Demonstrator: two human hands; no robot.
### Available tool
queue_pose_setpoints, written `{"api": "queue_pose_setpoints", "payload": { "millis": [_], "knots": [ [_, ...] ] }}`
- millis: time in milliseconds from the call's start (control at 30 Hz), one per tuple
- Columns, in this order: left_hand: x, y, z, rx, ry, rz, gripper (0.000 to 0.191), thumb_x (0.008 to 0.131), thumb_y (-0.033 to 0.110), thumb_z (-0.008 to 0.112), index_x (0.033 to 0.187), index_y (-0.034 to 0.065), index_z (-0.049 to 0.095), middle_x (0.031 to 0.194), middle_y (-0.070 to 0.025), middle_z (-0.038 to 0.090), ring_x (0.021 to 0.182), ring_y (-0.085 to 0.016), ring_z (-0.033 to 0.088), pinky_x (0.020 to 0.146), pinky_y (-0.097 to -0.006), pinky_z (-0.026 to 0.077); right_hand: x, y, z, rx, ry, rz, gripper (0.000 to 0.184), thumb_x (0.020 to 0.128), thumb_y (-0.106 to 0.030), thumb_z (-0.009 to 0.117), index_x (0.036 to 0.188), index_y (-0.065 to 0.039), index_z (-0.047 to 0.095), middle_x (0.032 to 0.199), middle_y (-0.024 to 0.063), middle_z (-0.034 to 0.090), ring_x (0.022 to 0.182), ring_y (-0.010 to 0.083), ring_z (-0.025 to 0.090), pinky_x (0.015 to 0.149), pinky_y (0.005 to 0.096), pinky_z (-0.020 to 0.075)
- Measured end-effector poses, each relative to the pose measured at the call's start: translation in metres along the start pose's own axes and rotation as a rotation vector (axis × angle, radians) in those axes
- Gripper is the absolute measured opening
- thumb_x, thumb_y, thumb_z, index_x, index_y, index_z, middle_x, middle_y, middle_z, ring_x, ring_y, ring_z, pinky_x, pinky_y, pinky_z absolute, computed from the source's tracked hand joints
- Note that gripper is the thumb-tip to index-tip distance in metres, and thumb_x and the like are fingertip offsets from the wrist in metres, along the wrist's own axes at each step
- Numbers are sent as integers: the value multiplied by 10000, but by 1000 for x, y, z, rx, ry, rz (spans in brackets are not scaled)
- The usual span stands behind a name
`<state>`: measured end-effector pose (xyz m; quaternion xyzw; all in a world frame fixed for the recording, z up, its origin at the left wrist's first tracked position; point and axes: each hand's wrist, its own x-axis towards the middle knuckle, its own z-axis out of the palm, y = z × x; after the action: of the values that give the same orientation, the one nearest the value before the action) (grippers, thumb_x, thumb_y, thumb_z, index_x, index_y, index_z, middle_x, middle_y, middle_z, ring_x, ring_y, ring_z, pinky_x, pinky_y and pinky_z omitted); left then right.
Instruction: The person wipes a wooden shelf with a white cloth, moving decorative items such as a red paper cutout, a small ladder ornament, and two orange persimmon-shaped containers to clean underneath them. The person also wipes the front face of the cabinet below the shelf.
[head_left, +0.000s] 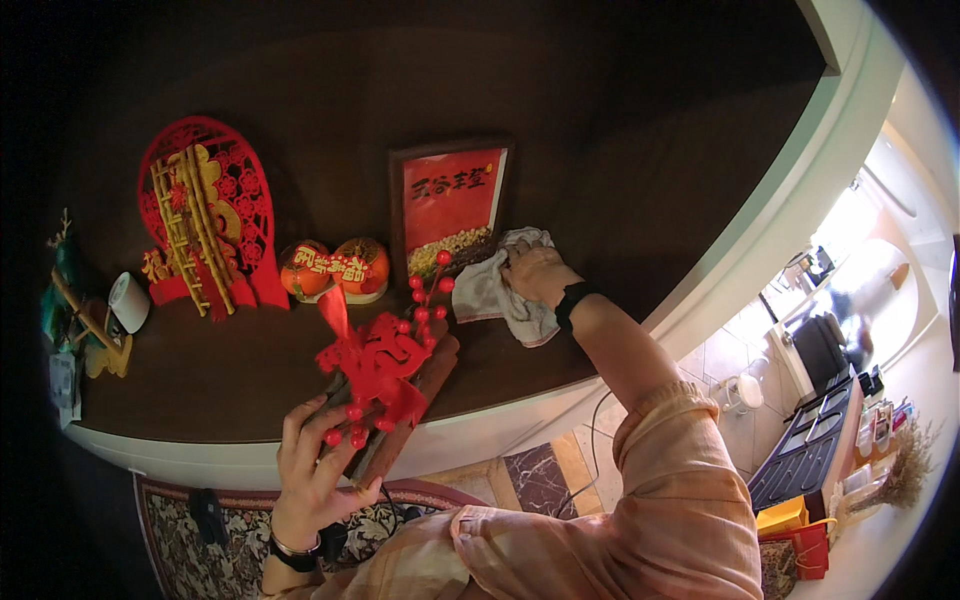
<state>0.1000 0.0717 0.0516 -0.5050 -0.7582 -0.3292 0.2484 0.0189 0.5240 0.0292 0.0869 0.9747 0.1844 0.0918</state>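
My left hand (319, 457) grips the lower end of a dark wooden piece (401, 427) that carries a red festive ornament (375, 352) with red berries. It is tilted over the front edge of the brown shelf (225, 382). My right hand (536, 270) presses on a white and grey cloth (480, 292) lying on the shelf. The cloth is beside the lower right corner of a framed red picture (452, 202), which bears writing and shows grains. The frame stands at the back of the shelf. The fingertips of my right hand are partly hidden by the cloth.
Left of the frame stand orange fruit ornaments (361, 266), a red openwork decoration with gold sticks (259, 225), a white cup-like object (129, 302) and a green figurine (56, 311). A pale curved edge (750, 255) bounds the shelf at right. A patterned rug (240, 540) lies below.
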Motion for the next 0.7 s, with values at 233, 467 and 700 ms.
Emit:
{"api": "queue_pose_setpoints", "payload": {
  "millis": [233,467,700],
  "knots": [
    [0,2,-1,-6,11,-9,552,552,177,849,1056,77,647,1226,-140,602,1150,-446,549,855,-512,540,-41,-10,-13,-200,97,-183,366,1016,-273,434,1170,-81,705,1242,210,640,1166,418,589,920,498,520],
    [-1,1,0,-21,8,8,631,572,166,842,1162,82,634,1240,-174,576,1153,-447,545,906,-529,509,-102,-47,-14,-206,38,-181,220,867,-158,613,974,-81,790,1015,134,754,967,295,722,777,420,584],
    [10,-4,3,8,56,18,691,529,168,854,1184,96,648,1237,-138,580,1151,-437,550,876,-513,535,-101,-16,-71,492,219,138,806,827,-551,728,1294,84,560,1106,248,703,1023,392,690,883,435,549]
  ]
}}
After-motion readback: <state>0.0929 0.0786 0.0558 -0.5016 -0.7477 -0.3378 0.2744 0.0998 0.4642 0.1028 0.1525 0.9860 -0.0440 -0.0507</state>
